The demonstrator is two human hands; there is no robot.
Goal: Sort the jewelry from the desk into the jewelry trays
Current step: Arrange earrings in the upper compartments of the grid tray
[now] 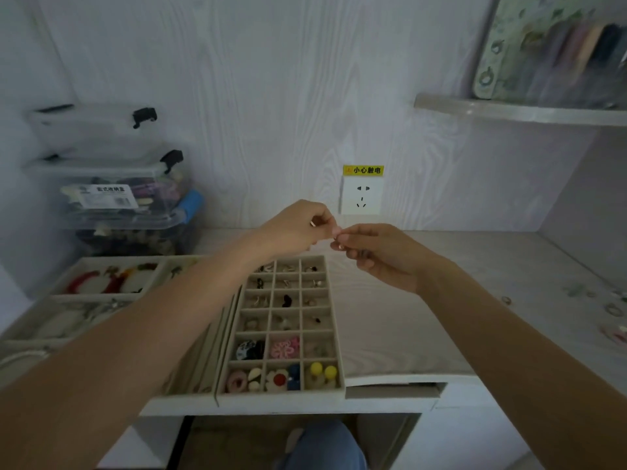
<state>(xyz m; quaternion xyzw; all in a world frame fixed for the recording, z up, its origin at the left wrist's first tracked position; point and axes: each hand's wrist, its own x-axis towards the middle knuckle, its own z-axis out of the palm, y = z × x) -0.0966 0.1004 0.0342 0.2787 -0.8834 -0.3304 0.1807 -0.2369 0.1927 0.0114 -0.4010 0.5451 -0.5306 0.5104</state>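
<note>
My left hand (298, 228) and my right hand (380, 256) meet above the far end of the grid jewelry tray (340, 351). Between their fingertips both hands pinch a tiny pale piece of jewelry (336, 234); its shape is too small to tell. The grid tray has many small compartments holding earrings, rings and colourful pieces. To its left lies a larger tray (64, 286) with red and white bracelets, partly hidden by my left forearm. Loose rings and small jewelry (614, 310) lie on the desk at the far right.
Stacked clear plastic storage boxes (122, 195) stand at the back left against the wall. A wall socket (362, 196) with a yellow warning label sits behind my hands. A shelf (519, 111) with items hangs at the upper right. My knee shows under the desk.
</note>
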